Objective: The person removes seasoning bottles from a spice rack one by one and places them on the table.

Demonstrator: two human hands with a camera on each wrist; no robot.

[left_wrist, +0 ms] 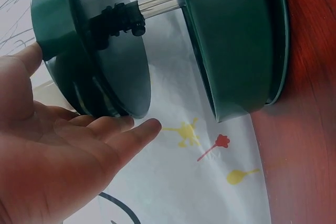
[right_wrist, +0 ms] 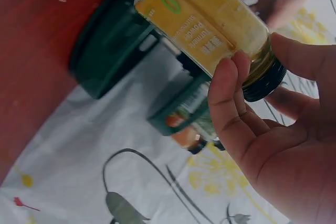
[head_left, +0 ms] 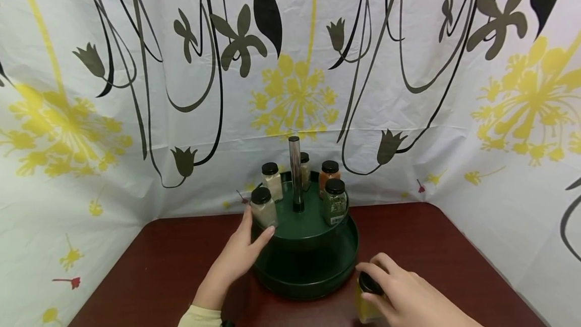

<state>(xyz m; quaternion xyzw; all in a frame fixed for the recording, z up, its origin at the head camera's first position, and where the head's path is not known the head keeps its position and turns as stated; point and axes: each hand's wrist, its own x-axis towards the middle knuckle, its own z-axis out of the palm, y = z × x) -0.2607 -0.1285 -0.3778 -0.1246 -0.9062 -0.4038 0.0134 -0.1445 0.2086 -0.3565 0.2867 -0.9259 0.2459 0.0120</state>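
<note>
My right hand (head_left: pixel 404 286) grips a square jar of turmeric powder (right_wrist: pixel 205 19) by its black lid, at the front right of a green two-tier round rack. Yellow powder and a yellow label show on the jar in the right wrist view. At the rack's left side, my left hand (head_left: pixel 240 254) touches the outer wall of the upper tray (head_left: pixel 299 243), thumb and fairly straight fingers spread along it. Beside those fingers stands a jar of pale powder (head_left: pixel 265 213). The lower tray (head_left: pixel 304 291) sits on the table.
On the upper tray stand another pale jar (head_left: pixel 273 186), an orange jar (head_left: pixel 326 181), a green herb jar (head_left: pixel 335 208) and one behind the clear centre post (head_left: pixel 296 175). A flower-printed curtain (head_left: pixel 204 115) surrounds the dark red table (head_left: pixel 172 266).
</note>
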